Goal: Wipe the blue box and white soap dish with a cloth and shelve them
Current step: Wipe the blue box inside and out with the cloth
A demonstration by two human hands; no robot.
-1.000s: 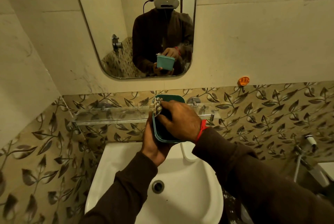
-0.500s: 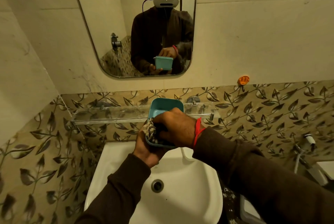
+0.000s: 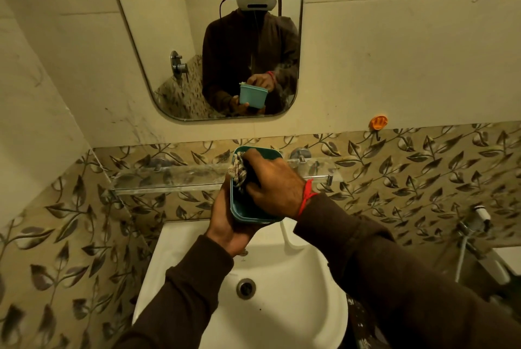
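Blue box (image 3: 248, 213) gripped in left hand (image 3: 225, 224), right hand (image 3: 270, 182) inside clutching cloth (image 3: 236, 171).

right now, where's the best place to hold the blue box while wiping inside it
Hold the blue box by its underside and outer wall, coming from below on the left, as the left hand does now. It is tipped with its open mouth facing the person, so a grip behind the base leaves the inside free for the right hand and cloth.
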